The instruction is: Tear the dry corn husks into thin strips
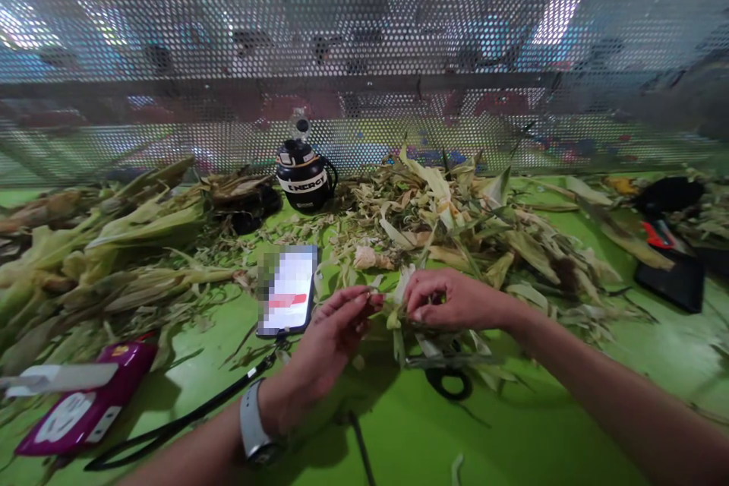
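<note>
My left hand (333, 334), with a grey-banded watch (254, 421) on its wrist, pinches a thin end of a corn husk bundle (394, 317) between thumb and fingertips. On the bundle's other side, my right hand (447, 300) has its fingers curled and closed around the pale husk. Both hands are close together above the green table (410, 433). Below the right hand lies a tool with a black ring handle (449, 383), partly covered by husk strips. A heap of dry corn husks (472, 220) rises just beyond the hands.
A phone (293, 288) with a lit screen and black strap (187, 414) lies left of the hands. Farther left are a purple packet-like object (91, 402) and long husks (114, 235). A black "ENERGY" jug (304, 182) stands before the perforated metal screen (364, 30). A black device (672, 273) lies right.
</note>
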Demonstrator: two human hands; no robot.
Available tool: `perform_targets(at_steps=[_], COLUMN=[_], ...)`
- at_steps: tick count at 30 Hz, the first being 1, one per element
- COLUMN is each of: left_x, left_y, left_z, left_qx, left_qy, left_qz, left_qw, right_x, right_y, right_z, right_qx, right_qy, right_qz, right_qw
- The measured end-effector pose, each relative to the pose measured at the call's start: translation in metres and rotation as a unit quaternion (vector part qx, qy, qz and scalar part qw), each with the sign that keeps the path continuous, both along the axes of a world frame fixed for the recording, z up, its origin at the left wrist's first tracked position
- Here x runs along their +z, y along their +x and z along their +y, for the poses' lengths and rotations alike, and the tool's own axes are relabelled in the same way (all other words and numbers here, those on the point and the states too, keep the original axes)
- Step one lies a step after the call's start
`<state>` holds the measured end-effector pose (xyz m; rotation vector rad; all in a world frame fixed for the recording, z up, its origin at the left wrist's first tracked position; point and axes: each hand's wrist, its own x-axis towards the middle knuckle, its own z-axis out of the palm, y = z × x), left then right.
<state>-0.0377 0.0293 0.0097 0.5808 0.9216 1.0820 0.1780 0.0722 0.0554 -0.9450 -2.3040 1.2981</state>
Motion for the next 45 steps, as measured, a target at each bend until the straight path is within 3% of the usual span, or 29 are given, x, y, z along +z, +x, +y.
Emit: perform_targets(at_steps=[2,5,8,10,12,14,15,17,19,22,25,28,36,42,45], left_x=[-0.002,-0.004,-0.003,-0.001,0.002,0.003,0.004,0.004,0.003,0.005,0.008,0.011,0.009,0.008,0.009], left_y=[0.000,0.000,0.001,0.001,0.003,0.003,0.003,0.003,0.002,-0.001,-0.003,-0.004,-0.007,-0.008,-0.007], left_z=[0.000,-0.001,-0.004,-0.005,-0.007,-0.008,-0.008,-0.008,-0.007,-0.006,-0.005,-0.005,-0.001,0.006,0.006], left_qx=[-0.010,-0.033,-0.057,-0.074,-0.082,-0.082,-0.085,-0.098,-0.116,-0.150,-0.178,-0.186,-0.193,-0.157,-0.148], left_qy=[-0.028,-0.038,-0.029,-0.029,-0.042,-0.059,-0.063,-0.070,-0.080,-0.078,-0.035,-0.018,-0.010,0.006,0.020], left_qz=[-0.054,-0.060,-0.027,-0.007,-0.003,-0.022,-0.038,-0.065,-0.061,0.007,0.074,0.119,0.165,0.127,0.136], left_qw=[0.998,0.997,0.998,0.997,0.996,0.995,0.994,0.991,0.988,0.986,0.981,0.975,0.967,0.979,0.979], right_x=[0.000,0.002,-0.003,-0.014,-0.029,-0.041,-0.043,-0.041,-0.029,-0.007,0.004,0.001,-0.004,-0.011,-0.015], right_y=[0.004,0.007,0.003,-0.004,-0.013,-0.022,-0.024,-0.026,-0.023,-0.015,-0.011,-0.011,-0.013,-0.014,-0.015], right_z=[0.003,0.006,0.004,-0.001,-0.008,-0.013,-0.014,-0.016,-0.016,-0.015,-0.016,-0.019,-0.019,-0.013,-0.013], right_qx=[-0.005,-0.007,0.000,-0.016,-0.047,-0.061,-0.065,-0.061,-0.031,0.021,0.054,0.073,0.077,0.012,-0.036], right_qy=[-0.013,-0.039,-0.140,-0.271,-0.391,-0.442,-0.448,-0.436,-0.377,-0.177,-0.025,0.030,0.050,-0.091,-0.102], right_qz=[0.006,0.026,0.095,0.179,0.255,0.299,0.306,0.277,0.179,-0.010,-0.116,-0.164,-0.189,-0.022,0.023], right_qw=[1.000,0.999,0.986,0.946,0.883,0.844,0.837,0.854,0.908,0.984,0.991,0.983,0.978,0.996,0.994])
